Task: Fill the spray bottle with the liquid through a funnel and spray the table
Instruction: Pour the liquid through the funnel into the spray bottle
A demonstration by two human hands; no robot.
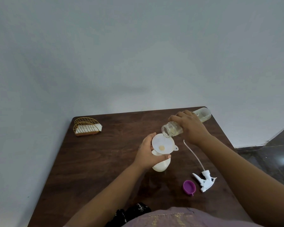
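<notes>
Purple cap [189, 187] lies beside the trigger sprayer [204, 180] on the tabletop [105, 161]. Left hand [148, 154] grips the white spray bottle [160, 166] and funnel [162, 145]; right hand [191, 126] clasps the tilted clear bottle [172, 130], pouring.

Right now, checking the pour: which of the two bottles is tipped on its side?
The clear bottle in the right hand; the white spray bottle stands upright under the funnel.
</notes>
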